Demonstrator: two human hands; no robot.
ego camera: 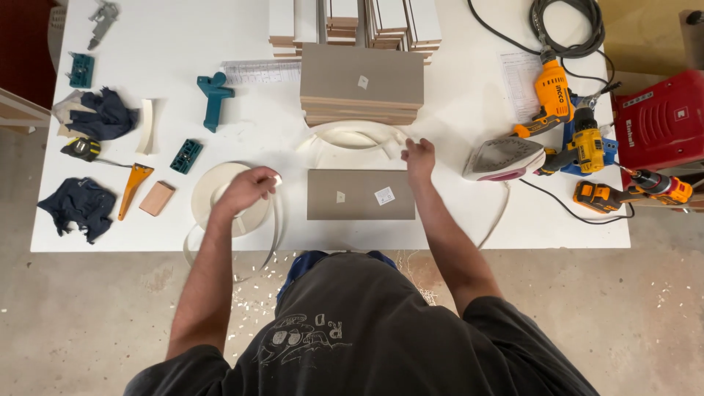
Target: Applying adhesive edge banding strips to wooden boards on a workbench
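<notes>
My left hand [246, 188] rests over a white roll of edge banding [209, 192] and pinches its loose strip, which loops down past the table's front edge. My right hand [419, 157] holds the other end of the strip where it curls [350, 133] in front of a stack of grey-brown boards [361, 82]. A single grey-brown board [359, 195] lies flat between my hands, near the front edge of the white table [469, 220].
A clothes iron [502, 158], yellow drills [557, 95] and cables lie to the right, beside a red tool case [660, 121]. On the left are teal clamps [214, 95], a tape measure [81, 149], a wood block [156, 198], an orange scraper [133, 188] and dark rags [83, 204]. More board stacks [356, 22] stand behind.
</notes>
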